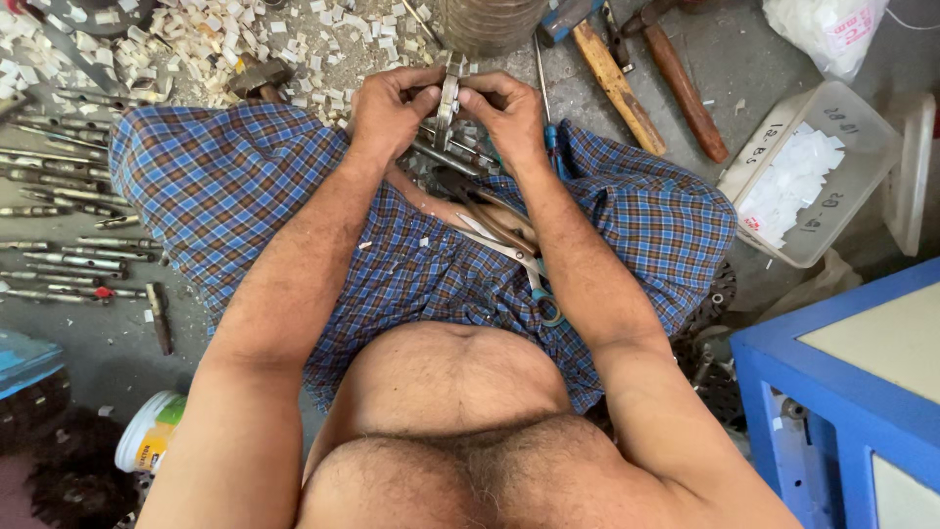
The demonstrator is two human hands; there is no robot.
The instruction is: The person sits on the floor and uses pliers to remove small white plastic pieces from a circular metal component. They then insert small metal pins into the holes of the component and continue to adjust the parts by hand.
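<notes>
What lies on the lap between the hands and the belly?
In the head view, scissors with blue handles lie on the checked cloth, below the left hand and right hand, which grip a small metal piece.

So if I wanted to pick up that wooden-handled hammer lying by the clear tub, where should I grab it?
Probably the hammer by the middle of its wooden handle, coming from above. It lies flat on the floor, slanting, with bare handle showing. Its head end sits near another hammer and a round container, so that end is more crowded.
</notes>
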